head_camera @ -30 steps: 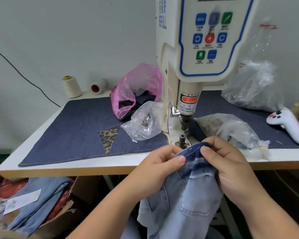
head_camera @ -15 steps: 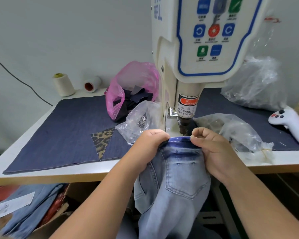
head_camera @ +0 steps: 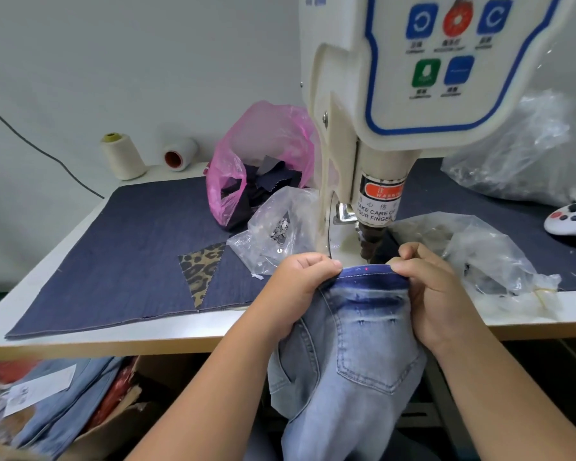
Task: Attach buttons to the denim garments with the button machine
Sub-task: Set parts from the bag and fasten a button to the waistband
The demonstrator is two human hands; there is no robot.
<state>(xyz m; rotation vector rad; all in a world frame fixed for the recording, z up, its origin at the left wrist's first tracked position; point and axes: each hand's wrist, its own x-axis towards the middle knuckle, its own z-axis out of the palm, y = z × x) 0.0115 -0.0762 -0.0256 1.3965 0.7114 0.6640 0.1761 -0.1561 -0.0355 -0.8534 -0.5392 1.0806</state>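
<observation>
Left hand (head_camera: 300, 281) curls round the jeans (head_camera: 356, 354) at the waistband's left end; the dark band stretches flat between both hands at the tabletop (head_camera: 80, 341) edge, right under the button machine (head_camera: 373, 181) head. Right hand (head_camera: 436, 294) pinches the waistband's right end, legs hanging below.

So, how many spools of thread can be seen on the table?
2. An upright cream spool stands at the table's far left corner by the wall; a white spool with an orange core lies on its side just right of it. The machine could hide others.
</observation>
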